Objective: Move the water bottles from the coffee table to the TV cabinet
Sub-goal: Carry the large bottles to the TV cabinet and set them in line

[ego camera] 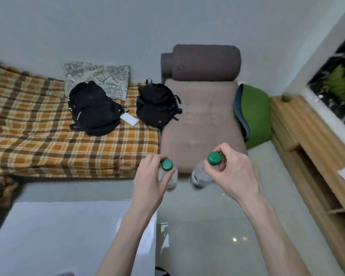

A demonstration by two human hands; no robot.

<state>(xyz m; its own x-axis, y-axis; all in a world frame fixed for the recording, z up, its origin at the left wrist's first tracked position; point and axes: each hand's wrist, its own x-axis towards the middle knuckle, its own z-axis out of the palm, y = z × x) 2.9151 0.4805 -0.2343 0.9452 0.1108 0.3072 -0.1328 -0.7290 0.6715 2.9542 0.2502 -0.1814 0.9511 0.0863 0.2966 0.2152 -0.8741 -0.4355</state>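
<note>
Two clear water bottles with green caps hang in the air above the pale floor. My left hand [150, 176] grips the left water bottle [166, 165] around its neck, just under the cap. My right hand [233, 170] grips the right water bottle [200, 176] by its neck too; that bottle tilts, with its labelled body pointing down and left. The white coffee table [58, 236] lies at the lower left, below my left forearm. The wooden TV cabinet [307, 140] runs along the right edge.
A sofa with a plaid orange-brown cover [48, 136] holds two black backpacks [94, 110], a white card and a floral cushion. A brown chaise [201, 120] extends toward me. A green ball [255, 116] sits between chaise and cabinet. Glossy floor lies ahead.
</note>
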